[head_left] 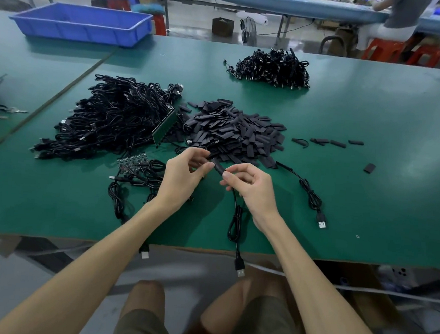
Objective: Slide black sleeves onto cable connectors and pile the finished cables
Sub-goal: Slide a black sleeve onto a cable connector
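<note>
In the head view, a black sleeve is held above the near part of the green table, between the two hands and just in front of the heap of loose sleeves. Its upper-left end is pinched by the thumb and curled fingers of the left hand. Its lower-right end, where the cable enters, is pinched between thumb and forefinger of the right hand. The connector is hidden, so how far it has been covered cannot be told.

The step is judged to be the sliding of the sleeve over the connector. It would be done well if sleeve and connector were kept on one line, the cable were gripped close behind the connector so that it cannot buckle, and the sleeve's mouth were not squashed flat by the pinch.

The sleeve's long axis is set diagonally, its far end up and to the left, its near end down and to the right. From there the cable is let down, is looped on the table and is hung over the near edge, with its USB plug pointing downward.

A large tangle of cables is seen on the left and a smaller cable pile farther back. Which of them is the finished pile cannot be told with certainty.
</note>
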`<move>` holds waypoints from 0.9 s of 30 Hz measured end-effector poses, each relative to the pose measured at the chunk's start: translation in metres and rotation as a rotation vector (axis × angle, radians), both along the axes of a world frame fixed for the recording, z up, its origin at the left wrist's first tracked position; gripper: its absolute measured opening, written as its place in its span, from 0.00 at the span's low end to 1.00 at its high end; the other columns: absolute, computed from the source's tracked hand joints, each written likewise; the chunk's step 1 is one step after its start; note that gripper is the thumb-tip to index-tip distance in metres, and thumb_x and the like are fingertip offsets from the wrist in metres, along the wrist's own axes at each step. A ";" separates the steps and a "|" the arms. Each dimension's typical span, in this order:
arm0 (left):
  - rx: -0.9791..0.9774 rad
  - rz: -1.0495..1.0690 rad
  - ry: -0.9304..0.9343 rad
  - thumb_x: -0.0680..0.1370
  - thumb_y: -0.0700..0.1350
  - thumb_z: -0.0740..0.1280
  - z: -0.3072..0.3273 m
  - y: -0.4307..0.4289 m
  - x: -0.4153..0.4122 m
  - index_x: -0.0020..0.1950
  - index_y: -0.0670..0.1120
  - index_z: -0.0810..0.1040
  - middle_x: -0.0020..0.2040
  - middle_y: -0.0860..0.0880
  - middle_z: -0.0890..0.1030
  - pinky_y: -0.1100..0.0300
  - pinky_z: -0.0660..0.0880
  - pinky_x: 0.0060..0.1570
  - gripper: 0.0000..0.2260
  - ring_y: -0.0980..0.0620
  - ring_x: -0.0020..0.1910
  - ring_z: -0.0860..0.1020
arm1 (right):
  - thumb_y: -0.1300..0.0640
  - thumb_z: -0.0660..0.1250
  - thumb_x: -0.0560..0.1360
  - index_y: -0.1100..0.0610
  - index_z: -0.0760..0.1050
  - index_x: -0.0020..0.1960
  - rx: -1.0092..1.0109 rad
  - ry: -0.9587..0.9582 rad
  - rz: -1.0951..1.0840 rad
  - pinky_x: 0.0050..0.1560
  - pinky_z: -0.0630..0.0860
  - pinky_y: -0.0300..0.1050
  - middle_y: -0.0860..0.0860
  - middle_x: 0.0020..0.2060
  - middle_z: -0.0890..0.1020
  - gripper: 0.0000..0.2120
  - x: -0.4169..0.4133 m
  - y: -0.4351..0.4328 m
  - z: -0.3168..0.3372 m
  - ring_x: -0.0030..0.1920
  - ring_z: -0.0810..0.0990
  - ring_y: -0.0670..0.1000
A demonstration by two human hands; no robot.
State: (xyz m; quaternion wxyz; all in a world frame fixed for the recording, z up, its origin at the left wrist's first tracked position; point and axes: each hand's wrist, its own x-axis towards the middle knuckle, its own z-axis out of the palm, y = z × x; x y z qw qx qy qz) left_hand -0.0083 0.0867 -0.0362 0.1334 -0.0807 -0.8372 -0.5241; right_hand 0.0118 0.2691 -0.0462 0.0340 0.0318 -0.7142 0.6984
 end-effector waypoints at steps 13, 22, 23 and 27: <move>-0.485 -0.451 -0.402 0.81 0.56 0.67 0.024 0.051 0.038 0.40 0.43 0.76 0.32 0.47 0.83 0.62 0.74 0.31 0.18 0.57 0.26 0.77 | 0.60 0.75 0.77 0.59 0.81 0.49 -0.081 -0.014 -0.131 0.40 0.76 0.33 0.53 0.38 0.88 0.04 -0.004 0.005 -0.005 0.38 0.84 0.44; 0.253 -0.639 -0.517 0.84 0.41 0.64 0.067 0.049 0.025 0.53 0.34 0.80 0.41 0.41 0.81 0.55 0.81 0.40 0.10 0.46 0.36 0.80 | 0.49 0.69 0.76 0.51 0.82 0.41 -0.203 0.004 -0.164 0.42 0.79 0.49 0.47 0.36 0.84 0.08 0.001 0.001 0.002 0.39 0.82 0.49; 0.253 -0.641 -0.486 0.84 0.42 0.65 0.072 0.054 0.021 0.54 0.34 0.79 0.41 0.41 0.81 0.53 0.81 0.41 0.11 0.46 0.36 0.81 | 0.45 0.69 0.71 0.50 0.83 0.40 -0.218 0.016 -0.171 0.39 0.79 0.45 0.46 0.34 0.84 0.10 0.002 0.000 0.004 0.36 0.82 0.46; 0.231 -0.609 -0.480 0.83 0.44 0.66 0.085 0.089 0.002 0.57 0.35 0.79 0.43 0.40 0.84 0.50 0.81 0.42 0.12 0.40 0.40 0.84 | 0.62 0.62 0.80 0.53 0.76 0.39 -0.181 -0.053 -0.221 0.35 0.70 0.38 0.41 0.28 0.80 0.13 -0.001 -0.001 -0.002 0.29 0.74 0.40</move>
